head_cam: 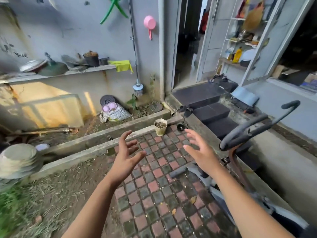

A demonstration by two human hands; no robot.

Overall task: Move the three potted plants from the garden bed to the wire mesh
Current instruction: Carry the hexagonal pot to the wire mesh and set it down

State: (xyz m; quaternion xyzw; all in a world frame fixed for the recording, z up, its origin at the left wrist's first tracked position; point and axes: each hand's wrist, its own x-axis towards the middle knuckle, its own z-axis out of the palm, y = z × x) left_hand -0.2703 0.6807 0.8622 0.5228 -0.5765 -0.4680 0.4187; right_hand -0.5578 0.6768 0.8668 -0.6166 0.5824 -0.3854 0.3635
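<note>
While both empty, pot beyond right hand.

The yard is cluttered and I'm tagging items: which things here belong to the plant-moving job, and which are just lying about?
Belongs to the job:
- cream pot on the paving, by the concrete edge
- garden bed
- left hand and right hand, both open and empty

Just lying about:
- pink scoop
- yellow cloth
- brush
- sack
- sandals
</note>
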